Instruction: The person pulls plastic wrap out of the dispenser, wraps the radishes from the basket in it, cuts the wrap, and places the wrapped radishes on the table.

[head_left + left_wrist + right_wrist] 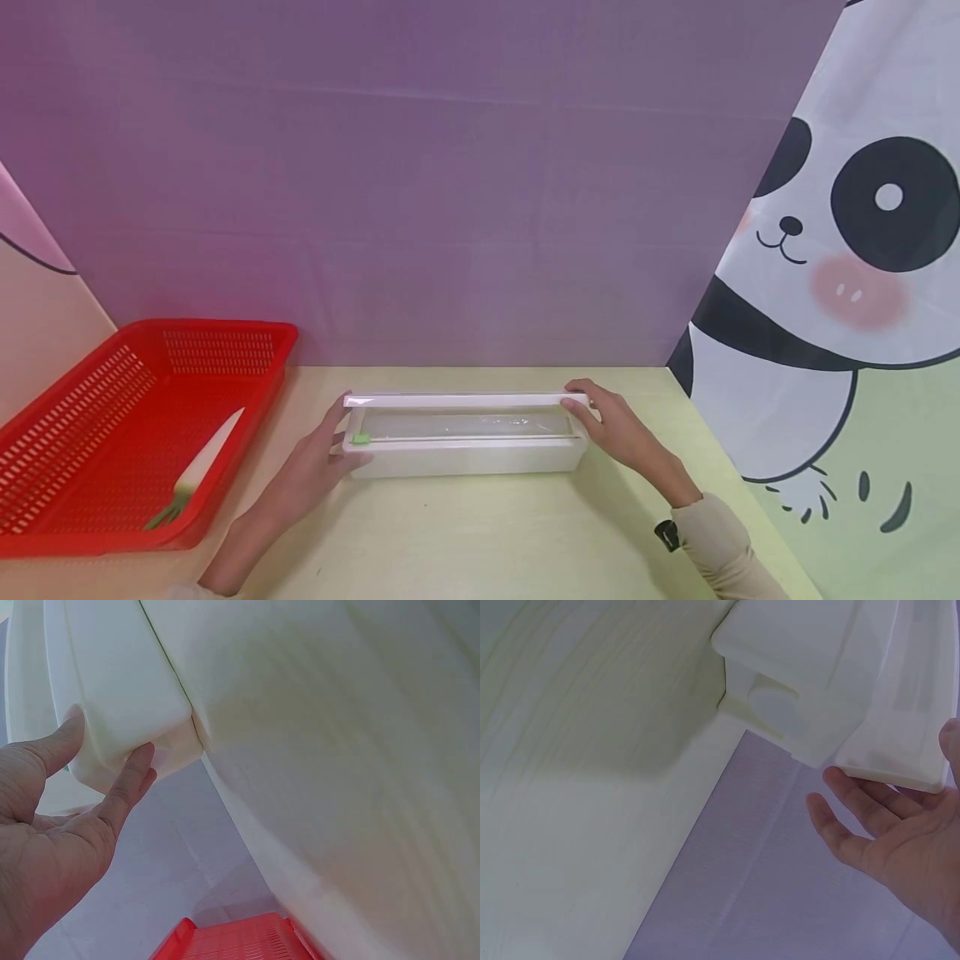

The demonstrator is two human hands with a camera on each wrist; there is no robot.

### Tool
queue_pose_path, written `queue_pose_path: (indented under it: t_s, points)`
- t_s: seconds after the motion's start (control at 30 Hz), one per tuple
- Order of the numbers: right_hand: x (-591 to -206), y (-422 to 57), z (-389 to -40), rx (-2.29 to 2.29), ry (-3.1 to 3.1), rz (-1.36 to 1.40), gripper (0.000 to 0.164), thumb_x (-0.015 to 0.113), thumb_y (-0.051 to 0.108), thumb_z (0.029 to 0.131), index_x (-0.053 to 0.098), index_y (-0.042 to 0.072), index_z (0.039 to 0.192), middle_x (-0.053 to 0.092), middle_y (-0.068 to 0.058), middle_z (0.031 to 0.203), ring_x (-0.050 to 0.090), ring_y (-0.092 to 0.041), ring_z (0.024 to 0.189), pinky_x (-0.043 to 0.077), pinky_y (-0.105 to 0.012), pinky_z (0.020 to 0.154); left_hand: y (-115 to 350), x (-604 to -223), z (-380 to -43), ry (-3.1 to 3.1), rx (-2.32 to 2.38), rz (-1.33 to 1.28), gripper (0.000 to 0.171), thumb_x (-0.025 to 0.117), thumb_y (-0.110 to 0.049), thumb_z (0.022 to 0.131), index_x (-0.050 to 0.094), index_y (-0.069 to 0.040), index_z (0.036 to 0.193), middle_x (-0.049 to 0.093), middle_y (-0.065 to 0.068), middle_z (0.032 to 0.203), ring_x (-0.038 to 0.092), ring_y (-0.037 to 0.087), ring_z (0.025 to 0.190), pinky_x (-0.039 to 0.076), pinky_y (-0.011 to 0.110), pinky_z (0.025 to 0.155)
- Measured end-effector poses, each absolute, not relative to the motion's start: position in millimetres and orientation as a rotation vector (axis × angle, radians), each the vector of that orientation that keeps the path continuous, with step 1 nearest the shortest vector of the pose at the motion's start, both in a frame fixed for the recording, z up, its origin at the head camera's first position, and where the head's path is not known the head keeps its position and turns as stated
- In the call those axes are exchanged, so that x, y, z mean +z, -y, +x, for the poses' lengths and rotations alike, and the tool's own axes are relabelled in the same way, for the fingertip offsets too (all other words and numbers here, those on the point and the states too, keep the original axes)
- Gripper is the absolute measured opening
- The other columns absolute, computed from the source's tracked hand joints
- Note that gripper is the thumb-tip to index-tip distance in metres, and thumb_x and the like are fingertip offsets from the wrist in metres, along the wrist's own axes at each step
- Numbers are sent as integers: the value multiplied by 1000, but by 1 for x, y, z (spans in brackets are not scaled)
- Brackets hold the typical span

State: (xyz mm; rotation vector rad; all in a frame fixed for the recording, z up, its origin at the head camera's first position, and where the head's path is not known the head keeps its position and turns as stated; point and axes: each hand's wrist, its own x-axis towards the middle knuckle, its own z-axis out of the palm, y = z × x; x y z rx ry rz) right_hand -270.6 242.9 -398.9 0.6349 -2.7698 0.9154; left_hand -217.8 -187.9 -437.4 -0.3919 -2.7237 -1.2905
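A long white plastic wrap dispenser [468,458] rests on the table with its lid [465,401] raised along the back. Clear film [468,425] shows inside, and a small green slider [361,438] sits at the left of the front rail. My left hand [311,467] grips the dispenser's left end, thumb on the front and fingers along the end wall in the left wrist view. My right hand [618,427] holds the lid's right end between thumb and fingers; in the right wrist view the fingertips [838,780] lie under the lid's edge.
A red plastic basket [247,467] stands at the left of the table [450,542], holding a white radish [202,462] with green stalks. Behind the table hangs a purple cloth wall [480,208]. A panda-printed panel [847,333] borders the right side.
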Motion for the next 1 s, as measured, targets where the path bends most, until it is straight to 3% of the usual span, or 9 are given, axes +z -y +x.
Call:
queue_pose_path:
  t_s: [0.3, 0.53, 0.73, 1.0]
  points:
    - [-402, -243, -270, 970, 2769, 595, 43, 48, 46, 101, 56, 14, 128, 63, -6, 128, 62, -26, 116, 50, -52, 99, 190, -440, -215, 2731, -1384, -383, 93, 71, -23, 90, 9, -18, 158, 41, 17, 150, 50, 47, 130, 58, 43, 88]
    - [-401, -244, -270, 976, 2763, 586, 43, 48, 47, 101, 56, 15, 128, 64, -5, 127, 62, -25, 115, 51, -51, 98, 190, -435, -215, 2773, -1478, -324, 90, 70, -26, 91, 9, -27, 158, 41, 14, 149, 46, 44, 134, 58, 45, 90]
    - [-402, -243, -270, 1000, 2758, 587, 42, 49, 45, 101, 56, 14, 128, 64, -6, 126, 62, -28, 117, 50, -53, 98, 189, -436, -214, 2761, -1437, -335, 89, 70, -26, 91, 11, -25, 157, 42, 15, 149, 49, 45, 131, 58, 44, 89]
    - [-399, -243, -272, 1003, 2754, 584, 42, 49, 45, 101, 57, 13, 127, 65, -4, 125, 63, -27, 114, 51, -51, 97, 190, -435, -216, 2791, -1459, -300, 93, 69, -33, 91, 5, -25, 158, 35, 16, 154, 42, 46, 136, 57, 46, 92]
